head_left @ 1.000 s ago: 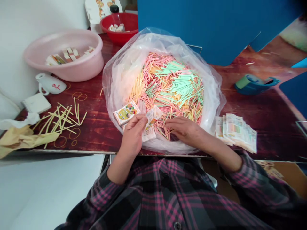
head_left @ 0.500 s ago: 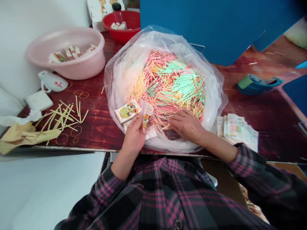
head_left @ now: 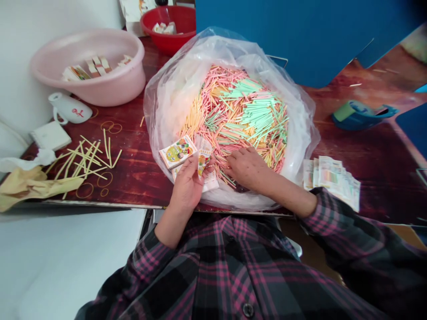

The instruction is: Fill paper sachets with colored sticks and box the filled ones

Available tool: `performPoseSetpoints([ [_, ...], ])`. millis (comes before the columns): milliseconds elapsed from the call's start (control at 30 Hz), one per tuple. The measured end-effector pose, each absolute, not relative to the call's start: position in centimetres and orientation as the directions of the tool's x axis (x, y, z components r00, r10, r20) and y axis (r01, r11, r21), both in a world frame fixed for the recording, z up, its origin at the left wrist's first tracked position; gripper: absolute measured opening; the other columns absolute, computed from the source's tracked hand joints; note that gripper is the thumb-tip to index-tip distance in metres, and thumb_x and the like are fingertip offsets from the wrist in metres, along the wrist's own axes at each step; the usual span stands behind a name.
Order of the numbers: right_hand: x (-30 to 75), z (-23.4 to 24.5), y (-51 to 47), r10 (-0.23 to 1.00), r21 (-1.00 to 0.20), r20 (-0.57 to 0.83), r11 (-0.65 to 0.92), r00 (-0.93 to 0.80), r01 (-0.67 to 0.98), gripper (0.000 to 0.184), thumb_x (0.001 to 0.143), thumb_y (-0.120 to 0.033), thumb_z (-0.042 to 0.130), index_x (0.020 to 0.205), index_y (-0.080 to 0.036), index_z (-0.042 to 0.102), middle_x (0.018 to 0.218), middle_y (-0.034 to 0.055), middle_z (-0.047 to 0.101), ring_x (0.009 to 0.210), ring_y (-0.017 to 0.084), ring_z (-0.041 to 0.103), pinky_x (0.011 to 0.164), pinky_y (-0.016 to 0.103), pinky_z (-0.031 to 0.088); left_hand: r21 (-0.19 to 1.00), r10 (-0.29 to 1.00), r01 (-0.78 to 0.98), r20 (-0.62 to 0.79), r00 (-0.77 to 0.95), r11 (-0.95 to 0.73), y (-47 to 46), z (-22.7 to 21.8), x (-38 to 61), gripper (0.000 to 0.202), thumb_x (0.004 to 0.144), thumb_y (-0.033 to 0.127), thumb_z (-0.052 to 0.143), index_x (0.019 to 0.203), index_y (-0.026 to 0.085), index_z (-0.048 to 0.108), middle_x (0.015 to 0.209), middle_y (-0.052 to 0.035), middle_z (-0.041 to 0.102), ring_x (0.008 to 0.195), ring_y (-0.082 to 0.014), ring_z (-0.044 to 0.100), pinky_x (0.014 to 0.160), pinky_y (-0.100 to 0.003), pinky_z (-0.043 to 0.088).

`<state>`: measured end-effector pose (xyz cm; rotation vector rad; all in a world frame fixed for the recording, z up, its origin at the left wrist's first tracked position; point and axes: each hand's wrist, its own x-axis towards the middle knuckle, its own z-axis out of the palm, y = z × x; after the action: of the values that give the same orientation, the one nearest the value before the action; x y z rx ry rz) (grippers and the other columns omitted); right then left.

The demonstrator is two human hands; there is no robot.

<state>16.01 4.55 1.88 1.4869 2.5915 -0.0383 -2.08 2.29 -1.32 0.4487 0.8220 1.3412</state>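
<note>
My left hand (head_left: 187,183) is closed on a small printed packet (head_left: 203,161), held upright at the near left rim of a clear plastic bag (head_left: 167,102). Beside it, a stack of printed packets (head_left: 178,152) lies on the bag's edge. The wide-open bag holds a heap of thin coloured sticks (head_left: 230,106), pink, orange and mint green. My right hand (head_left: 248,168) reaches into the near side of the heap, fingers bent down among pink sticks. Its fingertips are hidden, so what they hold cannot be made out.
Left stand a pink basin (head_left: 133,84) and a red basin (head_left: 150,38) with small packs, a white mug (head_left: 71,109), loose yellow sticks (head_left: 83,160) and rubber bands. At right are filled packets (head_left: 333,178) and a blue tape dispenser (head_left: 362,115). Blue panels (head_left: 267,26) rise behind.
My right hand has moved slightly left and farther into the sticks, toward the packet. My left hand stays on its packet. The whole view has shifted a little.
</note>
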Motion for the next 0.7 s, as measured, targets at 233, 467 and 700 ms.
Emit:
performPoseSetpoints([
  [233, 15.4, 1.8, 4.5, 0.872, 0.034, -0.125, 0.480, -0.472, 0.877, 0.045, 0.099, -0.047, 0.058, 0.110, -0.006, 0.074, 0.110, 0.0245, 0.075, 0.107, 0.039, 0.068, 0.089, 0.046, 0.046, 0.724, 0.965, -0.659, -0.264, 0.007, 0.203, 2.3, -1.6, -2.1, 0.022, 0.079, 0.035, 0.084, 0.087, 0.020, 0.070, 0.097, -0.0021, 0.076, 0.089, -0.0160, 0.074, 0.085, -0.029, 0.056],
  [467, 14.0, 1.3, 3.6, 0.892, 0.006, -0.131, 0.436, -0.432, 0.900, 0.034, 0.103, -0.023, 0.042, 0.115, -0.006, 0.069, 0.112, 0.0247, 0.072, 0.105, 0.036, 0.069, 0.085, 0.044, 0.048, 0.714, 0.962, -0.670, -0.275, -0.004, 0.201, 2.3, -1.5, -2.0, 0.027, 0.074, 0.037, 0.088, 0.083, 0.019, 0.070, 0.094, -0.0021, 0.075, 0.089, -0.0164, 0.073, 0.084, -0.030, 0.058],
  [700, 14.5, 0.0, 4.7, 0.934, -0.093, -0.066, 0.346, -0.352, 0.934, 0.031, 0.105, -0.024, 0.040, 0.114, -0.011, 0.066, 0.109, 0.0201, 0.074, 0.099, 0.031, 0.070, 0.079, 0.038, 0.048, 0.709, 0.960, -0.672, -0.280, 0.011, 0.215, 2.3, -1.5, -2.1, 0.032, 0.070, 0.039, 0.091, 0.081, 0.018, 0.069, 0.092, -0.0024, 0.074, 0.089, -0.0160, 0.072, 0.088, -0.031, 0.057],
])
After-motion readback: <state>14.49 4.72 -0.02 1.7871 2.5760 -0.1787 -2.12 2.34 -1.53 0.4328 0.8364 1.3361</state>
